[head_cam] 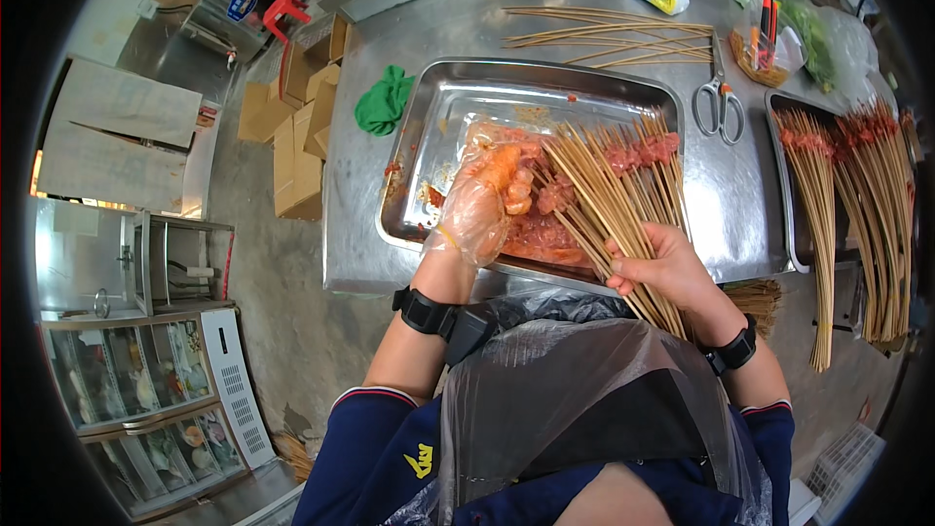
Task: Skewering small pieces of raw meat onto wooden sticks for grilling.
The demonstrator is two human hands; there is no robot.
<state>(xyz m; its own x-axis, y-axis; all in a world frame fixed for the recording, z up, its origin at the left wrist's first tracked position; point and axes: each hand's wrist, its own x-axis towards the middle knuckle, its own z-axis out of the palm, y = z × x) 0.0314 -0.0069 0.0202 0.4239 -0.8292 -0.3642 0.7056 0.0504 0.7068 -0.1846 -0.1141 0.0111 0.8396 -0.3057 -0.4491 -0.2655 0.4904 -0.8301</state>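
Observation:
A metal tray (467, 77) lies on the steel worktop, with raw marinated meat (544, 237) in it. My left hand (482, 197), in a clear plastic glove stained orange, is at the meat, its fingers around pieces near the skewer tips; their exact grip is partly hidden. My right hand (661, 267) is bare and closed around a bundle of bamboo skewers (606, 197), which slants up over the tray. Behind this bundle, more skewers with meat (643, 153) at their upper ends rest against the tray's right side.
Loose bamboo skewers (621, 33) and scissors (719, 106) lie beyond the tray. A green cloth (383, 101) is at its left. Rightward, a second tray (780, 183) holds bundled meat skewers (822, 219), ends overhanging the worktop edge. Cardboard boxes (299, 161) stand left of the worktop.

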